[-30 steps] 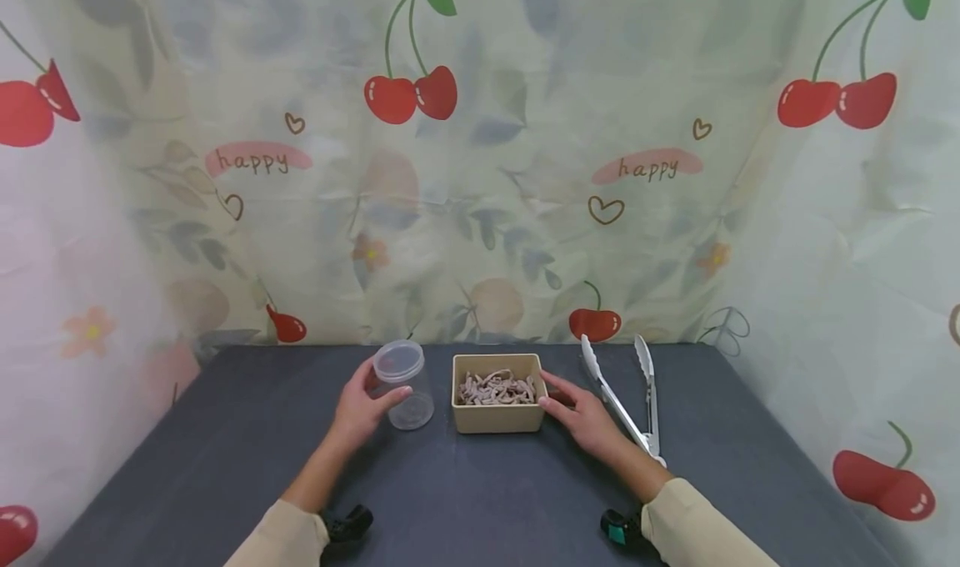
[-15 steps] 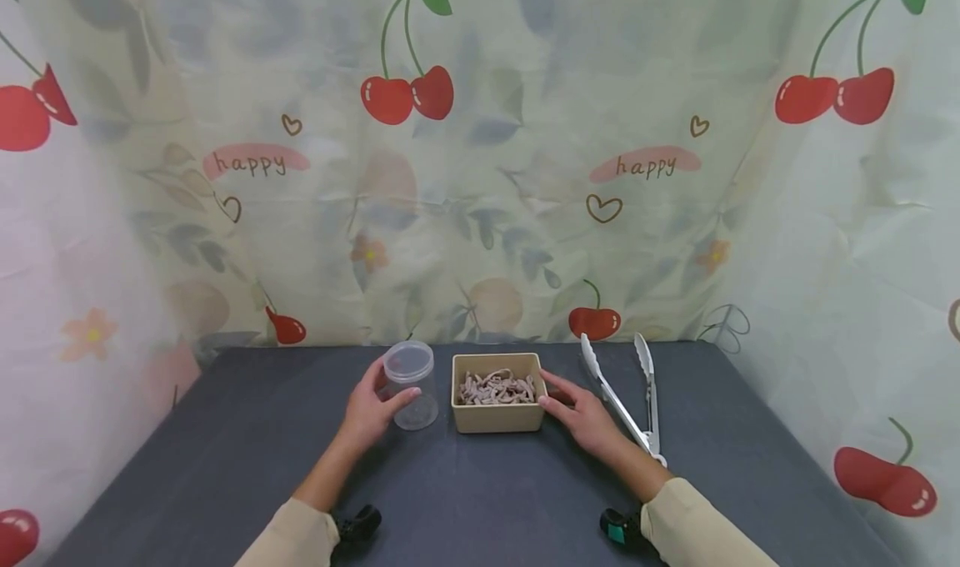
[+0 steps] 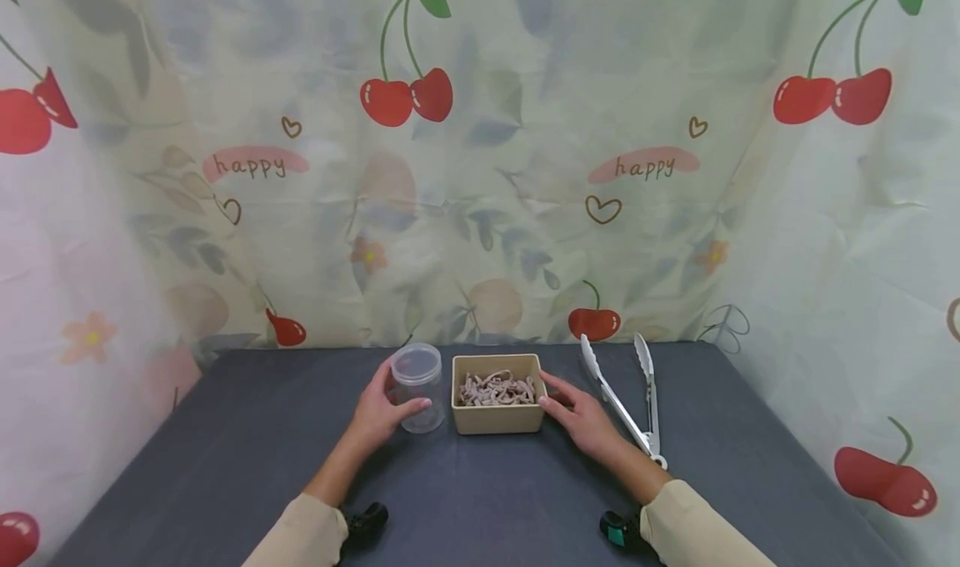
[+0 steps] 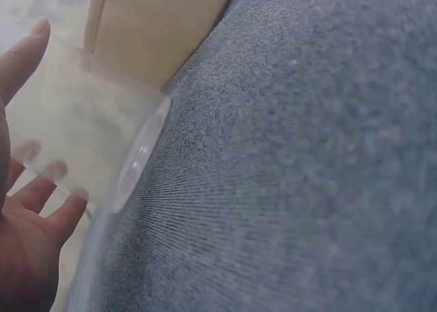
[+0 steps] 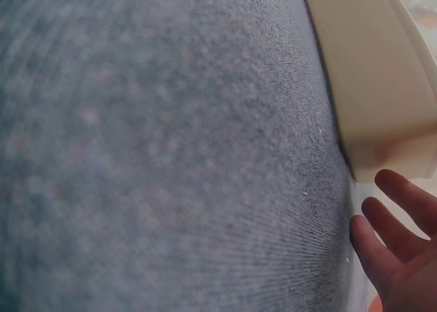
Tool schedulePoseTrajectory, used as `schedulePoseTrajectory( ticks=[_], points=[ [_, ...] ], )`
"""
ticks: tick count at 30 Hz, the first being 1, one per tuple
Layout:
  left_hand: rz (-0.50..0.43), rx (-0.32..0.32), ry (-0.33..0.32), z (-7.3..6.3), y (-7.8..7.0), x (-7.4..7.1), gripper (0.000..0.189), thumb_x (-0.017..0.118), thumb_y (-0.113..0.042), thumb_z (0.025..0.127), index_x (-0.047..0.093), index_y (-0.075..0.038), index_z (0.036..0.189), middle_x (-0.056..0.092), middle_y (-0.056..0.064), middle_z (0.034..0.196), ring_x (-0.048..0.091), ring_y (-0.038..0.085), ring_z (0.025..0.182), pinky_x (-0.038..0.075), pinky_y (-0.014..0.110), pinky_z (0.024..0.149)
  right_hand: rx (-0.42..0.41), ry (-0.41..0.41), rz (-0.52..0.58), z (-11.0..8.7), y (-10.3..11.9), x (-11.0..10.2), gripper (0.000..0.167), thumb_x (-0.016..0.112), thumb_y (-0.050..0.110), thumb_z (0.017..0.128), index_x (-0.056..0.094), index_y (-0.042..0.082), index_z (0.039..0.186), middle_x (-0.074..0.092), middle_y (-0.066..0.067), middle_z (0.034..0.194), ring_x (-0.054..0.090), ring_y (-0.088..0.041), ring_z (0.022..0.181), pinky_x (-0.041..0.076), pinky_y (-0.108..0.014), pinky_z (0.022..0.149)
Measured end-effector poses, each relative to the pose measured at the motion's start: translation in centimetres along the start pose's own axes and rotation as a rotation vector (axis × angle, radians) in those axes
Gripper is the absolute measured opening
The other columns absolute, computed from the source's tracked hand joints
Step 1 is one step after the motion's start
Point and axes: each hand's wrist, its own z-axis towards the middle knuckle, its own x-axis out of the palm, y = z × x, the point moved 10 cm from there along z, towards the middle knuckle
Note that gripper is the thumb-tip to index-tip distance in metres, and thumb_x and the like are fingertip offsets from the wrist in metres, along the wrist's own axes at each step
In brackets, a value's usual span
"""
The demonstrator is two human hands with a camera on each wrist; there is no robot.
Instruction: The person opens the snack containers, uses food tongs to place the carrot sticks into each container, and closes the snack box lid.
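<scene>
The left hand point(image 3: 381, 407) is gripping a clear jar point(image 3: 417, 383) between thumb and fingers; the right hand point(image 3: 588, 419), fingers spread, is touching a beige box point(image 3: 498, 420) just right of the jar. Tongs point(image 3: 652, 392) are lying farther right; a cherry-print curtain point(image 3: 525, 183) is hanging behind.

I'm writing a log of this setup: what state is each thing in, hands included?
Clear jar: upright, seemingly lidded, no contents visible
Tan box: upright, uncovered
Brownish pieces: heaped inside the box
Tongs: lying down, arms spread
Left hand: gripping the jar
Right hand: touching the box's right side
</scene>
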Motion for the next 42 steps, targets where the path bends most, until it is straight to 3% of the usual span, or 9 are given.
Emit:
schedulePoseTrajectory(
  ticks=[14,27,33,42],
  points=[
    [0.006,-0.064,-0.012,0.32,0.92,0.12,0.079,0.088,-0.015,0.072,0.047,-0.006,0.139,0.059,0.019,0.128,0.057,0.035,0.117,0.046,0.050,0.092,0.014,0.005,-0.012,-0.06,-0.08,0.00,0.052,0.063,0.029,0.096,0.050,0.015,0.144,0.057,-0.013,0.135,0.060,-0.029,0.113,0.041,-0.051,0.097],
    [-0.012,-0.054,-0.011,0.60,0.98,0.09,0.079,0.089,-0.020,0.070,0.050,-0.005,0.138,0.061,0.019,0.124,0.059,0.033,0.113,0.048,0.048,0.090,0.004,0.005,-0.027,-0.16,0.31,-0.03,0.051,0.062,0.030,0.096,0.050,0.014,0.143,0.059,-0.013,0.132,0.061,-0.029,0.111,0.041,-0.051,0.096],
    [0.005,-0.057,-0.007,0.50,1.02,0.08,0.078,0.089,-0.022,0.070,0.051,-0.006,0.137,0.062,0.018,0.124,0.059,0.032,0.113,0.048,0.047,0.090,0.014,0.027,0.035,0.09,0.44,-0.04,0.051,0.064,0.025,0.095,0.051,0.009,0.142,0.062,-0.016,0.126,0.061,-0.030,0.111,0.044,-0.049,0.094],
    [-0.001,-0.056,-0.010,0.44,0.89,0.11,0.074,0.089,-0.019,0.071,0.053,-0.007,0.135,0.063,0.016,0.122,0.060,0.031,0.112,0.049,0.047,0.089,0.077,0.079,0.094,0.50,0.41,-0.18,0.052,0.066,0.022,0.094,0.050,0.007,0.142,0.057,-0.019,0.131,0.056,-0.034,0.117,0.045,-0.048,0.093]
  ],
)
